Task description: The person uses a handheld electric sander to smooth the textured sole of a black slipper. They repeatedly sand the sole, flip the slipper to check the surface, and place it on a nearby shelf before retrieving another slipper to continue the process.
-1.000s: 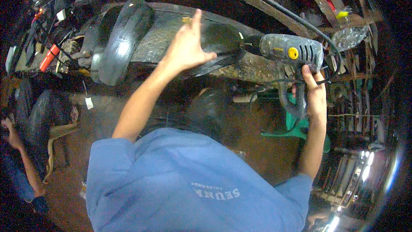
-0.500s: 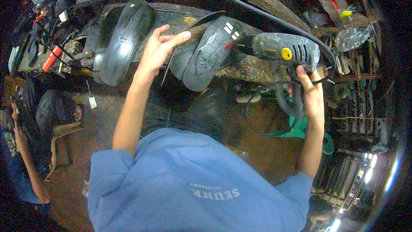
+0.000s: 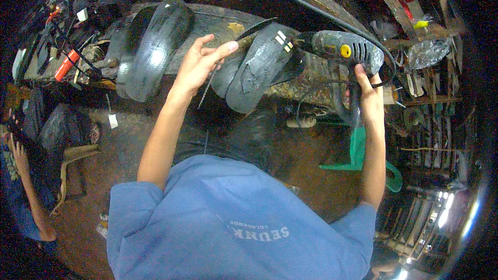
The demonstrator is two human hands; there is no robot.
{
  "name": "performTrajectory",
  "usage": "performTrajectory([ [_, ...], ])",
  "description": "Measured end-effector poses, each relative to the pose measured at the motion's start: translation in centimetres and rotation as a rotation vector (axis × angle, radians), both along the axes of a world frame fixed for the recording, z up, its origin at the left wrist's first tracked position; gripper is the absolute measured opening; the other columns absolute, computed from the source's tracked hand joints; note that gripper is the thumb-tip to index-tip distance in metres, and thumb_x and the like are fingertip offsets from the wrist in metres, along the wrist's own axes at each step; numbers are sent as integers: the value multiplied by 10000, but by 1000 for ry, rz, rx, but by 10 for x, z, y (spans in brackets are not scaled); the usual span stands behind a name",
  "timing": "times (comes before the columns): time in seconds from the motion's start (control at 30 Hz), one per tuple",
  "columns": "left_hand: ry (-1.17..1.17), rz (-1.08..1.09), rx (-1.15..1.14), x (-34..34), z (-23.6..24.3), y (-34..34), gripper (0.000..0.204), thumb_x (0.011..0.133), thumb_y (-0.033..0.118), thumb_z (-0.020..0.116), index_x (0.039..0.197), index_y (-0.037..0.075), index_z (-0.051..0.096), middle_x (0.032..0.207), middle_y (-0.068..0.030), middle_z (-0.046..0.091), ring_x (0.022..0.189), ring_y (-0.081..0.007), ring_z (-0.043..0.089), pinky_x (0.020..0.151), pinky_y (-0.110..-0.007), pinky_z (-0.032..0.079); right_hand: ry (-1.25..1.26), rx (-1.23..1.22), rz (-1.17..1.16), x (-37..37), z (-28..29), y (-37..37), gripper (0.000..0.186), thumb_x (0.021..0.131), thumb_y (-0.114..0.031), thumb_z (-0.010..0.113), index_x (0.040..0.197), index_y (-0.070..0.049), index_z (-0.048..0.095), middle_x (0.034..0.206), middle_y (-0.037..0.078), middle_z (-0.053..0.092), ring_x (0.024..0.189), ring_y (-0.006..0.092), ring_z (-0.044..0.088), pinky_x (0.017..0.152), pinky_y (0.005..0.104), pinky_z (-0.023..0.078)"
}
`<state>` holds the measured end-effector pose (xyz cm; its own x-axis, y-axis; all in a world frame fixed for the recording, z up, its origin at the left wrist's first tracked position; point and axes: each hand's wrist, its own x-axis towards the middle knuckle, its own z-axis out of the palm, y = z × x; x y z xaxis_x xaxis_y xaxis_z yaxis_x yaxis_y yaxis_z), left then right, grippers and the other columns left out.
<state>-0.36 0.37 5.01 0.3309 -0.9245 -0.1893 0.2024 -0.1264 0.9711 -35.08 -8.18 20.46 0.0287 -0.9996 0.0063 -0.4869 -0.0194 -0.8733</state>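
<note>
My right hand (image 3: 367, 85) is wrapped round the handle of a grey heat gun (image 3: 350, 50) with a yellow round knob, its nozzle pointing left. Close to that nozzle lies a dark flat sole (image 3: 258, 70) with a rough patch and pale stripes near its far end. Another rounded dark piece (image 3: 224, 75) shows partly behind it. My left hand (image 3: 199, 67) pinches a thin black sole-like strip (image 3: 255, 29), seen nearly edge-on, between thumb and fingers. How the fingers meet under it is partly hidden.
Large shiny black curved pieces (image 3: 155, 52) stand on the bench to the left, beside an orange-red tube (image 3: 66, 66). A dark cable (image 3: 332, 13) arcs over the heat gun. A green plastic object (image 3: 358, 150) is below right. Another person's arm (image 3: 33, 197) shows at far left.
The heat gun has tilted slightly, and its nozzle sits a little higher against the sole. The red spot on the sole no longer shows. My left hand keeps its pinch on the strip.
</note>
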Motion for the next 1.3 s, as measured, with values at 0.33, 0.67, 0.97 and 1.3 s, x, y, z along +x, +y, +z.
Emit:
performTrajectory([
  [0.33,-7,9,-21,-4,4,2,1172,795,595,892,1560,-128,379,1065,-142,734,900,-145,640,844,-277,517,-35,-29,86,3,-9,-14,359,1029,-462,708,1129,-129,622,781,30,658,579,134,603,541,303,487],
  [0.67,-34,-1,-24,-1,-2,-2,1109,808,607,874,1541,-102,438,1094,-164,737,943,-158,666,856,-283,527,-50,8,141,20,-5,0,343,1053,-421,683,1198,-113,636,896,35,685,665,125,623,588,296,504],
  [0.97,-86,11,-45,0,3,-2,1113,816,646,845,1544,-92,442,1104,-179,735,954,-178,670,878,-310,530,-32,24,275,25,-4,16,319,1061,-338,683,1261,-92,652,923,54,710,681,134,638,603,295,520],
  [1.3,-70,55,-50,1,12,3,1073,826,616,856,1535,-84,458,1098,-158,743,925,-162,655,868,-306,525,3,148,333,24,0,48,296,1074,-265,636,1280,-55,609,932,72,701,679,144,642,604,292,526],
])
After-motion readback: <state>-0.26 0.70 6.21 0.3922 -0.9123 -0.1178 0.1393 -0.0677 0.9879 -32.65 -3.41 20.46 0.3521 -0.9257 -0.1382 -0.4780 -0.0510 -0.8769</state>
